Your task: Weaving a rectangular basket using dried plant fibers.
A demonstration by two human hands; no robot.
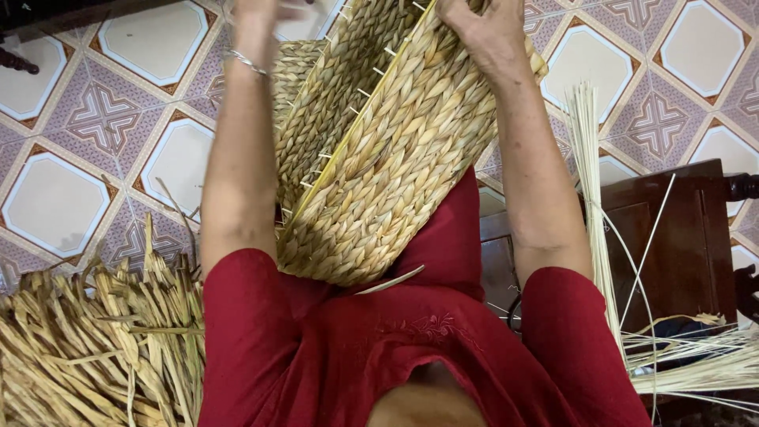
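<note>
Patterned floor tiles (95, 119) are seen beneath a woven basket (379, 150) propped on the red-clad lap. Both arms are stretched forward: the right hand (482, 32) is clamped over the basket's far rim, while the left hand (257, 16), blurred, cannot be judged.

Bright, even daylight; slight motion blur
</note>
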